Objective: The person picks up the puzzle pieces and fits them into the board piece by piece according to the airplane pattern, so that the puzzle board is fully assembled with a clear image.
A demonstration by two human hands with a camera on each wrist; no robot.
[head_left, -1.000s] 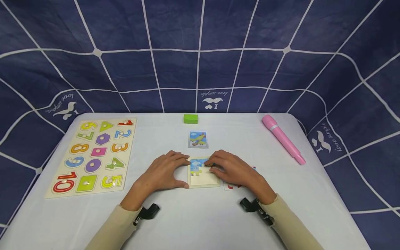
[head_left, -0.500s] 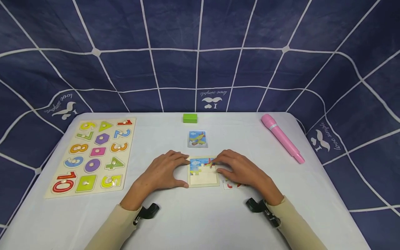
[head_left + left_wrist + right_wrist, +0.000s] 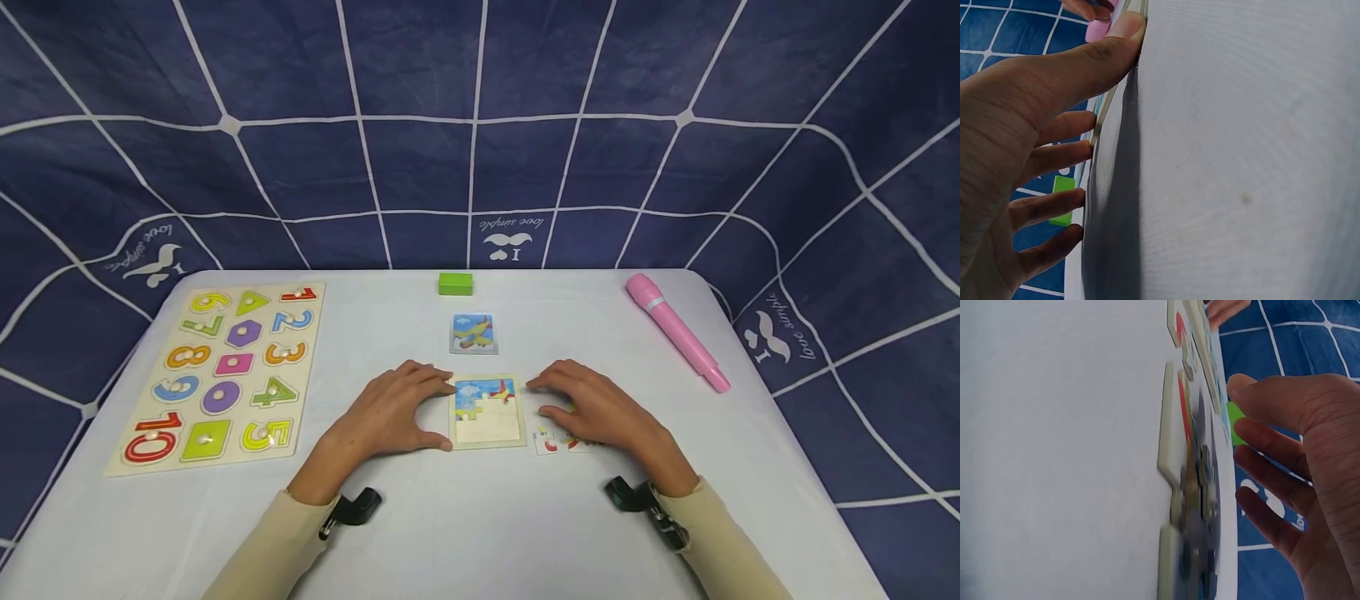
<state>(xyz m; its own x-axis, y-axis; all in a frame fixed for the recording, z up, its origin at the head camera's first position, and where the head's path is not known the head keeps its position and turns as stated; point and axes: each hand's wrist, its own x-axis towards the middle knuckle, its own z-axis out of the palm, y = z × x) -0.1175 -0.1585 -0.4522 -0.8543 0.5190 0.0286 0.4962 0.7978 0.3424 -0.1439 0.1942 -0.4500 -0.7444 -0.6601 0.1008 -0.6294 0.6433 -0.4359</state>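
Observation:
A small wooden jigsaw board (image 3: 491,431) lies at mid-table, with blue-sky pieces joined along its top and left and a red-and-yellow piece (image 3: 502,392) at its upper right. Its lower part shows bare wood. My left hand (image 3: 393,412) rests against the board's left side, thumb near the lower corner and fingertips at the upper one. To the right of the board, my right hand (image 3: 600,406) hovers with thumb and fingers apart, nothing between them. Loose jigsaw pieces (image 3: 547,441) lie under and beside it, partly hidden; the right wrist view shows several pieces (image 3: 1171,425) edge-on.
Behind the board lies a small airplane picture (image 3: 474,333), then a green block (image 3: 455,284) at the far edge. A number-and-shape peg board (image 3: 216,379) lies at left. A pink microphone-shaped stick (image 3: 678,333) lies at right. A blue cloth hangs behind.
My right hand has let go of the red-and-yellow piece at the board's upper right and moved right, off the board toward the loose pieces. The left hand stays at the board's edge.

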